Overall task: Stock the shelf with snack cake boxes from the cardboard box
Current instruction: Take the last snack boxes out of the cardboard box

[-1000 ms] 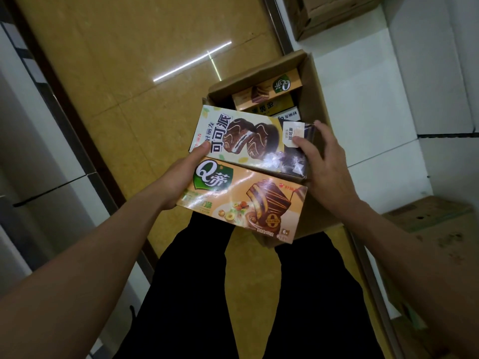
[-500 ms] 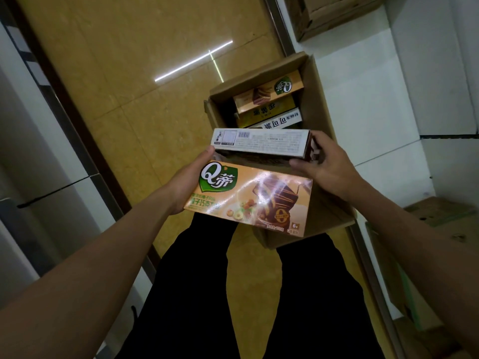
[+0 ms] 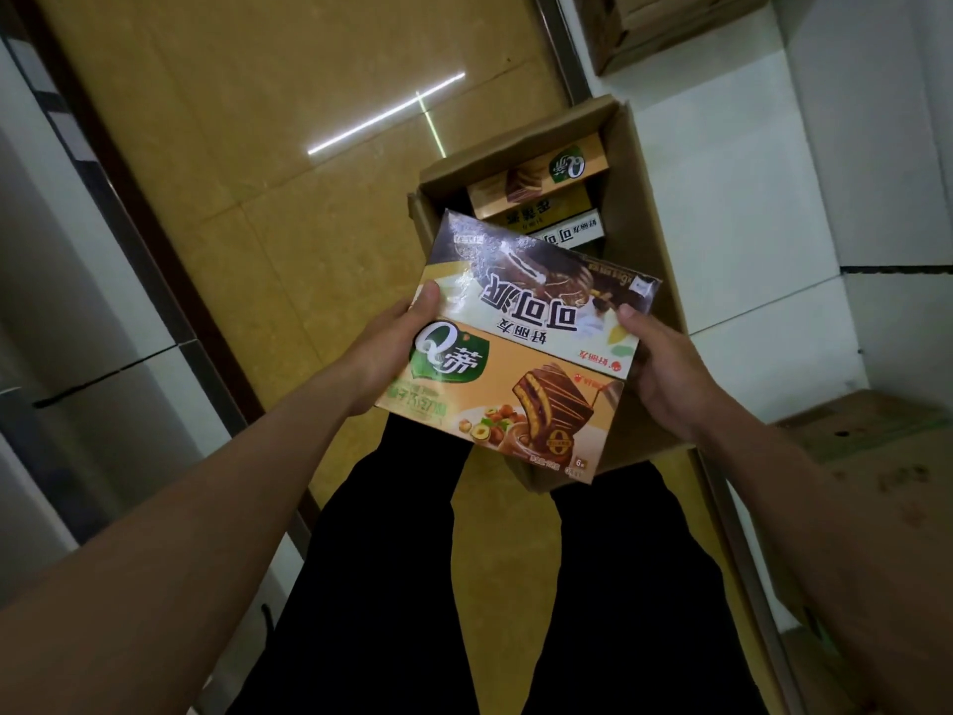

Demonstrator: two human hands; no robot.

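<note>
Gripping two stiff, light, glossy boxes point(image 3: 521, 363) by their short ends, both hands point(image 3: 384, 348) point(image 3: 665, 369) are clamping them above the carton point(image 3: 644, 209).

Both hands are taken up: the left hand point(image 3: 392, 348) and right hand point(image 3: 665, 369) grip two snack boxes, a white one point(image 3: 536, 296) above an orange one point(image 3: 495, 405), held over the near half of the open cardboard box point(image 3: 644, 209), blocking that half from above. The far half lies open from above, though three more packs point(image 3: 536, 190) fill it. Bare yellow floor point(image 3: 289, 162) spreads to the left. Other cartons stand at the upper right point(image 3: 665, 23) and lower right point(image 3: 876, 456).
</note>
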